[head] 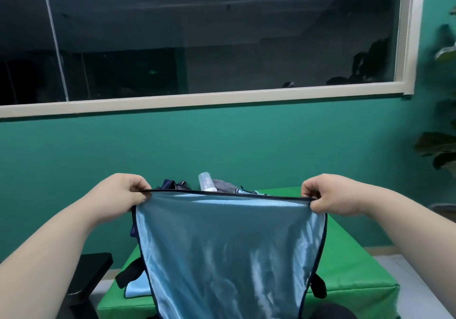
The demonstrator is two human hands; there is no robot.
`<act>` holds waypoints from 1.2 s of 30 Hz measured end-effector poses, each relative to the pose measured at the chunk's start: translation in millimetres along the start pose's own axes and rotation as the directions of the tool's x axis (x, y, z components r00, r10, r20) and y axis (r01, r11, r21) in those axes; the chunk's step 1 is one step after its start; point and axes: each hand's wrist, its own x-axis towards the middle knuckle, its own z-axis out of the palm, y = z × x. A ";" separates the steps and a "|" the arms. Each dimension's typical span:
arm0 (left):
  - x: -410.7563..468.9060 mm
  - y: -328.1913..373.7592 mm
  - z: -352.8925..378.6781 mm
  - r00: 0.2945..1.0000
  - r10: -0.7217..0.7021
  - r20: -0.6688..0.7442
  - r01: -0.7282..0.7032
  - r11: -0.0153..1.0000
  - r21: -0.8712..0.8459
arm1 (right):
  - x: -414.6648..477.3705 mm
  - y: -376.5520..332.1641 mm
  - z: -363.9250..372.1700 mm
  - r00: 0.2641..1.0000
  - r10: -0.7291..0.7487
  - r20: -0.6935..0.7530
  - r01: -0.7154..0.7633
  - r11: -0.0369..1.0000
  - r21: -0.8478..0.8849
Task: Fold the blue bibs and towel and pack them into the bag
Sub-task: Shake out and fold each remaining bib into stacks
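1. Nearest me: both bare forearms reach in from the lower corners. Between them hangs the blue bib (229, 249), a shiny light-blue sheet w/ dark piping round its edge. It is held clear of the bench and spread flat facing me. Its lower part runs out of the bottom of view.

2. Left hand (124, 195): grip closed on the bib's top-left corner, thumb and curled fingers pinching the piped hem. Right hand (329, 195): same grip on the top-right corner. The hem is taut and approx. level between the two.

3. Behind the bib: green padded bench (357, 272). The left strap (128, 273), black, shows at the bib's left edge; the right strap (318, 285), also black, shows at its right edge. What they attach to is hidden by the bib, so I cannot tell. A light-blue cloth (137, 290) lies flat on the bench, just beside the left strap.

4. Left of the bench: a black block (91, 269), type unclear.

5. Above the hem, at the bench's far end: navy fabric (170, 185), a clear bottle (206, 181) and a grey cloth (223, 185), close together. Their lower parts are hidden behind the bib.

6. Bkgd: green wall (197, 146); a wide window (197, 35) w/ cream frame and dark glass; a blurred plant (441, 146) at far right.
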 end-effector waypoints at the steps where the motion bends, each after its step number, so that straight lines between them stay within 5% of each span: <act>1: 0.6 -2.1 -0.3 1.000 -0.008 0.006 0.008 1.000 -0.015 | 1.0 -0.4 -0.2 1.000 0.006 0.004 -0.006 1.000 -0.007; 15: 2.2 -15.9 -3.9 0.996 -0.079 0.044 0.082 0.994 -0.073 | 3.8 0.8 -8.4 0.992 0.040 -0.118 -0.043 0.999 -0.019; 21: 14.1 -9.1 -2.3 0.981 -0.162 0.105 0.183 0.953 -0.240 | 4.0 5.1 -13.8 0.979 0.084 -0.185 -0.066 0.993 0.102; 27: 16.0 -9.8 2.1 0.968 -0.167 0.187 0.209 0.950 -0.233 | 2.8 11.2 -16.0 0.976 0.105 -0.192 -0.073 0.983 0.167; 36: 59.1 -17.7 35.4 0.982 -0.149 0.120 0.181 0.923 -0.341 | 37.0 28.7 0.5 0.965 0.184 -0.185 -0.106 0.925 0.365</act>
